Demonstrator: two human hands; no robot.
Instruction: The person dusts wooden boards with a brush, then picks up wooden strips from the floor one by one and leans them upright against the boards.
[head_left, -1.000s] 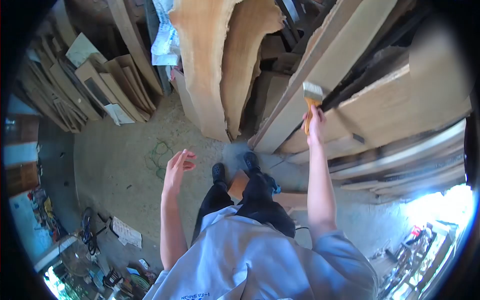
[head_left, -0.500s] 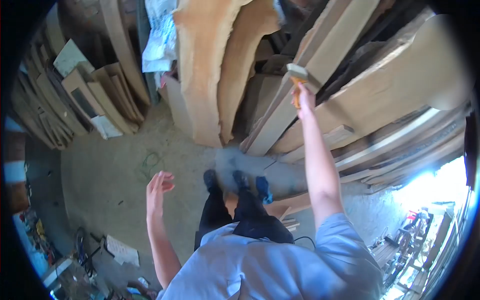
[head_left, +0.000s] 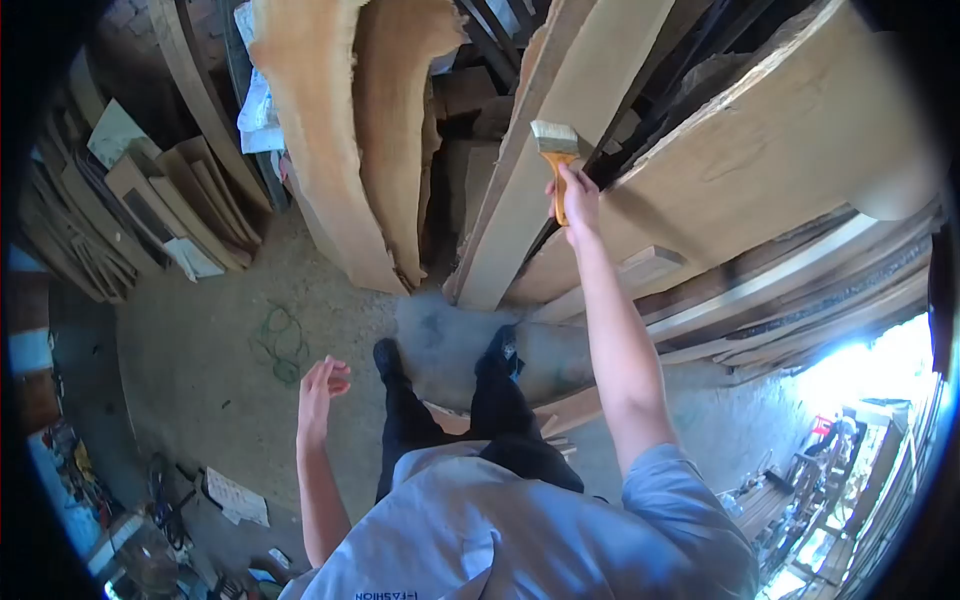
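Observation:
My right hand (head_left: 578, 205) is closed around the orange wooden handle of a flat paintbrush (head_left: 557, 150). The pale bristles point away from me, over a long leaning plank (head_left: 575, 105); whether they touch it I cannot tell. To the right of that hand leans a wide board (head_left: 745, 160) with a rough edge. My left hand (head_left: 324, 388) hangs over the floor at the left, holding nothing, its fingers loosely bent and apart. Two live-edge slabs, a light one (head_left: 310, 120) and a narrower one (head_left: 395, 120), stand left of the brush.
Several thin boards (head_left: 130, 215) lean at the left. A tangled green cord (head_left: 282, 345) and a sheet of paper (head_left: 237, 496) lie on the concrete floor (head_left: 190, 370). Stacked planks (head_left: 790, 285) stand right. Cluttered items (head_left: 825, 470) fill the lower right.
The view has shifted, so the slabs and planks appear farther left. My right hand has moved the brush along the leaning plank, and its bristles show broadside again. My feet have stepped apart.

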